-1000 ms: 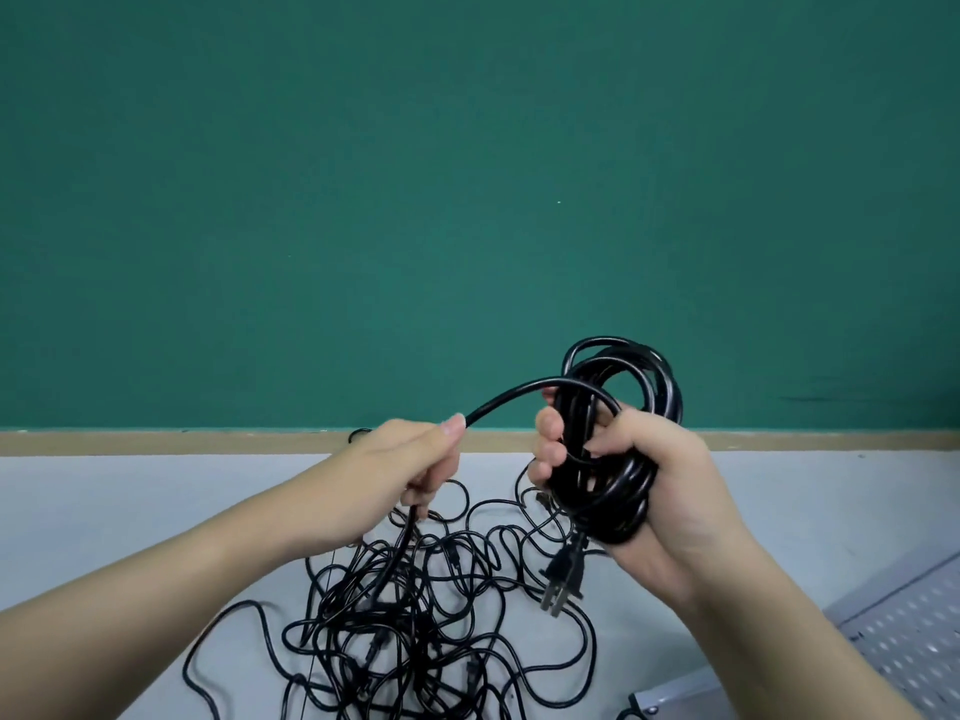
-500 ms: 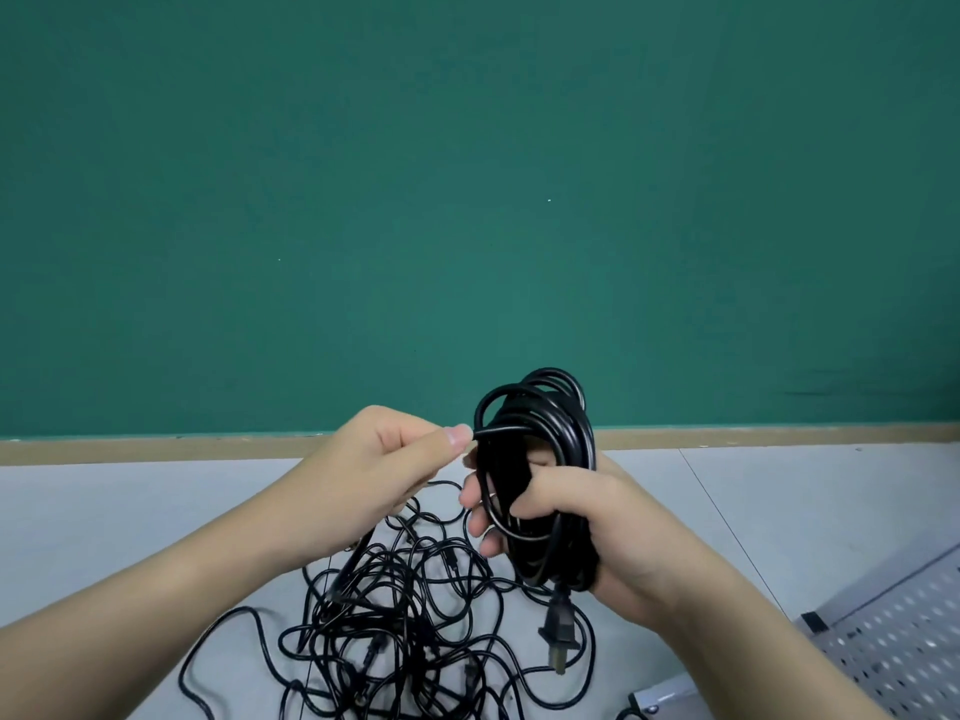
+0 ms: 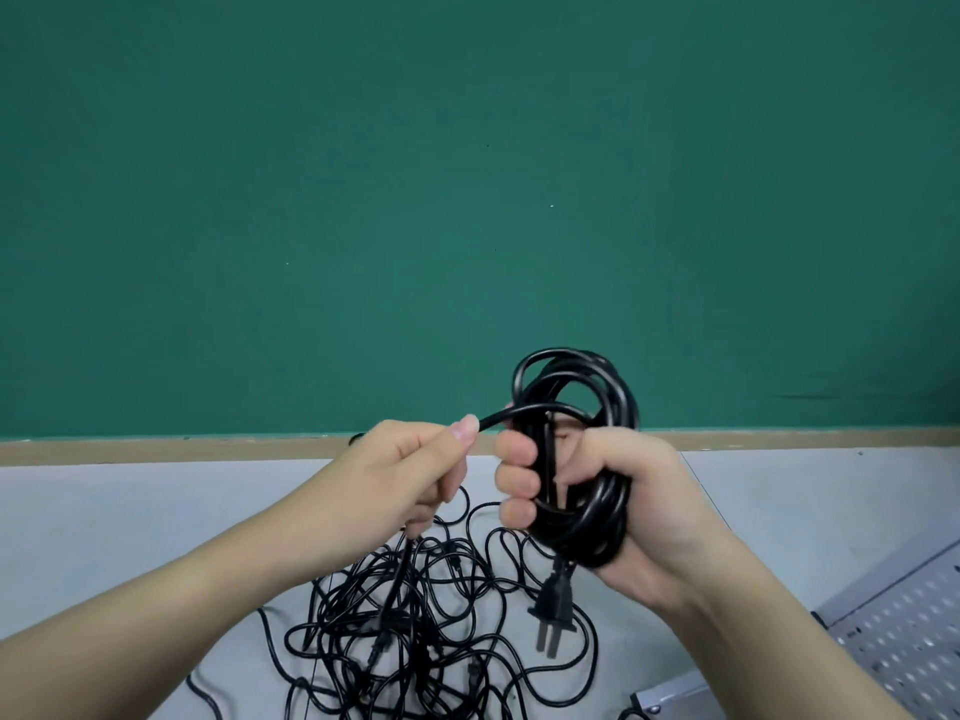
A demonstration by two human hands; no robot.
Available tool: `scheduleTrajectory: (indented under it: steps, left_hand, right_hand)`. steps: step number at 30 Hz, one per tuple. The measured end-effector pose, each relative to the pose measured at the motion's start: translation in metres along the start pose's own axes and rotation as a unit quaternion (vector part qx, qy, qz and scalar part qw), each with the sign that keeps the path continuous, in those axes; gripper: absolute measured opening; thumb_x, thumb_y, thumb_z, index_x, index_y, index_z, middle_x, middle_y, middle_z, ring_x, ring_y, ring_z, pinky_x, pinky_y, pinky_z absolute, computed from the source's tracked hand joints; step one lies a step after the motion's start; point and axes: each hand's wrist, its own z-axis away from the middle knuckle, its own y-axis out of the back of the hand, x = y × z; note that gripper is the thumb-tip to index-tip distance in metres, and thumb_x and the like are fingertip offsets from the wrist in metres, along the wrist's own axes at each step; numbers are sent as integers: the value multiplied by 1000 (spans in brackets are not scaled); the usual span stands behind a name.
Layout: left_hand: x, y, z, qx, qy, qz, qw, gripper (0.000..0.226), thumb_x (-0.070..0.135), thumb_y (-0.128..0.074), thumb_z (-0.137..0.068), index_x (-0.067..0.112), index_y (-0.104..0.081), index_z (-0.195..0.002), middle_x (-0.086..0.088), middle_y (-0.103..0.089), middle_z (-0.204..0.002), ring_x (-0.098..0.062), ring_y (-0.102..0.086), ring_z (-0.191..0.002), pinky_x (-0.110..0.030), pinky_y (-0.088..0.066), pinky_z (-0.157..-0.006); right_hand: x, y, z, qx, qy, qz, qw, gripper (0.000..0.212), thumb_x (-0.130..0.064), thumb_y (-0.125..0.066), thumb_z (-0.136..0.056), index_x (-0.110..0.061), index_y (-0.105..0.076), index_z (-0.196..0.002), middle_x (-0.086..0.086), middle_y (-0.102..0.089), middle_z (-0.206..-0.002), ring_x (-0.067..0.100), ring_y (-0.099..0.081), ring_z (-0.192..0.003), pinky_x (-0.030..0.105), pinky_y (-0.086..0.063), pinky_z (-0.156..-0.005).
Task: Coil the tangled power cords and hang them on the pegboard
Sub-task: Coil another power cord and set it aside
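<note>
My right hand (image 3: 618, 491) grips a coil of black power cord (image 3: 587, 402), with its loops standing above my fist. The cord's plug (image 3: 553, 608) dangles below the coil. My left hand (image 3: 410, 470) pinches the free length of the same cord just left of the coil; from under that hand the cord drops into a tangled heap of black cords (image 3: 415, 626) on the grey floor. A white perforated pegboard (image 3: 904, 636) lies flat at the lower right.
A green wall (image 3: 467, 200) with a tan baseboard (image 3: 156, 449) runs across the back. The grey floor (image 3: 130, 522) spreads left and right of the heap. A small grey metal part (image 3: 670, 701) lies beside the pegboard's near corner.
The coil swung left against my left hand, then back right and upright. My left hand keeps its pinch on the free cord, and another loop lies on the coil.
</note>
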Motion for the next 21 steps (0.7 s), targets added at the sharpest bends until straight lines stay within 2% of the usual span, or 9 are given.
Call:
scheduleTrajectory:
  steps: [2, 4, 5, 7, 9, 12, 17, 21]
  left_hand:
    - [-4, -1, -1, -1, 22, -26, 999, 62, 72, -42, -88, 14, -55, -68, -4, -33, -60, -20, -43, -56, -28, -43, -63]
    - [-8, 1, -3, 4, 49, -42, 998, 62, 68, -37, -92, 11, -53, -72, -6, -39, -63, -21, -50, -59, -30, -42, -67]
    - [-9, 1, -4, 10, 62, -29, 998, 60, 67, -39, -92, 12, -51, -71, -6, -37, -63, -22, -47, -59, -30, -42, -66]
    - [-6, 3, -6, 31, 79, 34, 996, 53, 66, -48, -89, 18, -48, -67, 0, -30, -64, -20, -33, -57, -28, -38, -58]
    - [-2, 7, -6, 45, 85, 101, 990, 48, 61, -58, -85, 21, -44, -63, 1, -25, -65, -17, -20, -58, -26, -25, -53]
    - [4, 19, -5, 53, 78, 127, 987, 46, 51, -66, -81, 22, -40, -58, 3, -24, -63, -18, -14, -59, -28, -15, -53]
    - [5, 28, -2, 70, 39, 73, 994, 45, 50, -72, -67, 26, -37, -51, 3, -24, -62, -20, -17, -62, -30, -18, -55]
    - [5, 33, -1, 87, 25, 24, 996, 44, 52, -72, -64, 23, -40, -52, 5, -30, -60, -13, -27, -57, -27, -29, -57]
  right_hand:
    - [-7, 0, 0, 15, 36, -32, 999, 29, 1, -54, -61, -4, -56, -89, 9, -49, -86, 18, -46, -70, 30, -48, -63]
    - [-12, 4, 1, 35, 59, -46, 997, 33, 1, -54, -60, -5, -57, -92, 9, -48, -87, 19, -45, -71, 31, -48, -63]
    - [-12, 7, 1, 43, 60, -38, 997, 36, 1, -55, -60, -4, -56, -96, 10, -49, -87, 19, -46, -71, 31, -48, -63]
    - [-11, 11, 2, 61, 45, 14, 997, 46, 0, -60, -58, -2, -57, -104, 11, -52, -89, 21, -50, -72, 32, -49, -64]
    - [-8, 15, 4, 84, 23, 96, 992, 54, -2, -64, -58, 1, -61, -112, 13, -55, -92, 22, -54, -75, 34, -49, -67]
    - [-9, 17, 8, 91, -11, 202, 975, 56, -8, -67, -60, 1, -65, -115, 13, -61, -96, 25, -56, -81, 39, -48, -74]
    - [-9, 14, 13, 83, -57, 321, 942, 51, -3, -60, -66, 4, -62, -116, 11, -66, -96, 27, -60, -85, 42, -49, -77]
    - [-9, 11, 15, 64, -84, 412, 905, 47, -4, -61, -63, 2, -63, -110, 12, -69, -96, 26, -62, -85, 46, -49, -81]
